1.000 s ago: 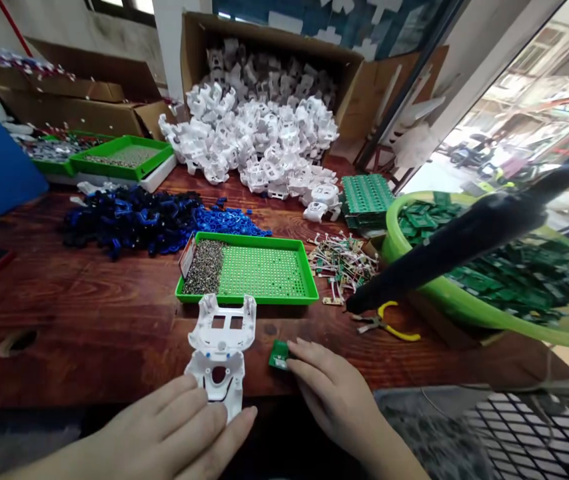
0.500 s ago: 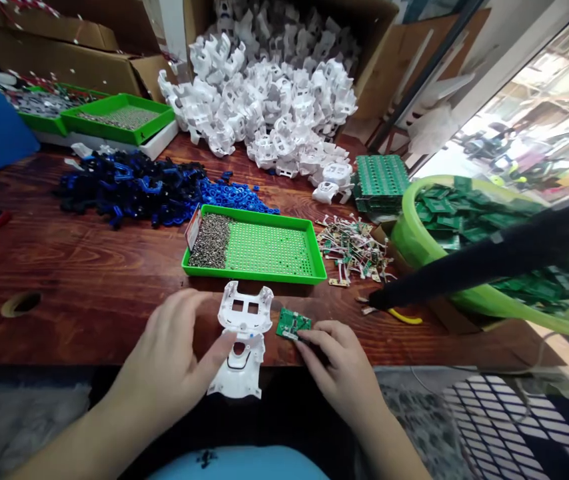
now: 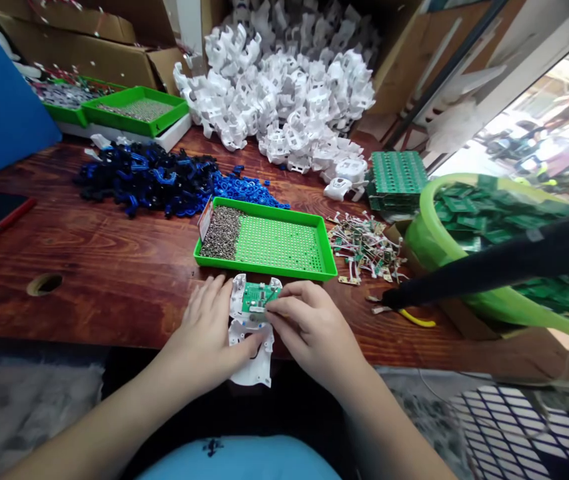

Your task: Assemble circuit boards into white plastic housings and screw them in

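A white plastic housing (image 3: 250,363) lies at the table's front edge, its lower part jutting past the edge. My left hand (image 3: 212,333) grips it from the left, thumb across its middle and fingers along its upper left side. Over the housing's upper part sits a green circuit board (image 3: 258,297). My right hand (image 3: 309,320) pinches the board at its lower right; the fingertips hide that corner. Whether the board is fully seated in the housing, I cannot tell.
Beyond my hands stands a green tray (image 3: 264,270) with small screws (image 3: 222,233). Small wired boards (image 3: 367,247) lie right of it, near a green basket (image 3: 429,220) of circuit boards. A black bar (image 3: 489,253) slants in from the right. White housings (image 3: 289,100) pile up behind.
My right hand has carried the circuit board left from the table onto the housing's upper part. My left hand stays on the housing. The whole view has shifted slightly.
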`<action>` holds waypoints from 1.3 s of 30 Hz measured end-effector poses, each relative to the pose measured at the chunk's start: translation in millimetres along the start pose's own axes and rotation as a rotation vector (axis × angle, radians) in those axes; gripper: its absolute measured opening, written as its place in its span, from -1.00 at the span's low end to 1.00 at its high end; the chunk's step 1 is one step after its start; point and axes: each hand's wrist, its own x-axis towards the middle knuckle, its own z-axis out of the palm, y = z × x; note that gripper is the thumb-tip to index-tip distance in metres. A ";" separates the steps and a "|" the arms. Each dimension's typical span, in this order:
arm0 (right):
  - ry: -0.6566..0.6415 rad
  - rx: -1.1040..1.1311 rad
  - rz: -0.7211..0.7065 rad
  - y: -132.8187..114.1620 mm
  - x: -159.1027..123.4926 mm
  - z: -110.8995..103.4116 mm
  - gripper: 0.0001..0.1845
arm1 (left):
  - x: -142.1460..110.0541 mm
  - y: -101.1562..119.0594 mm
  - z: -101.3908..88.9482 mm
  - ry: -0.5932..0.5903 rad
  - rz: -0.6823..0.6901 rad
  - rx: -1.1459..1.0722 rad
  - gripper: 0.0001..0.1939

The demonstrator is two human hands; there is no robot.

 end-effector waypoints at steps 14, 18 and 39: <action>0.071 0.005 -0.081 -13.0 -17.0 -6.4 -0.88 | -29.0 18.0 11.1 0.030 0.034 -0.759 -0.23; 0.088 0.032 -0.076 -18.5 -29.5 -11.6 -0.88 | -42.4 26.4 14.9 0.043 0.089 -0.915 -0.28; -0.081 -0.226 -0.144 -40.4 -68.4 -29.6 -0.84 | -59.8 32.7 18.2 -0.377 -0.192 -1.450 -0.76</action>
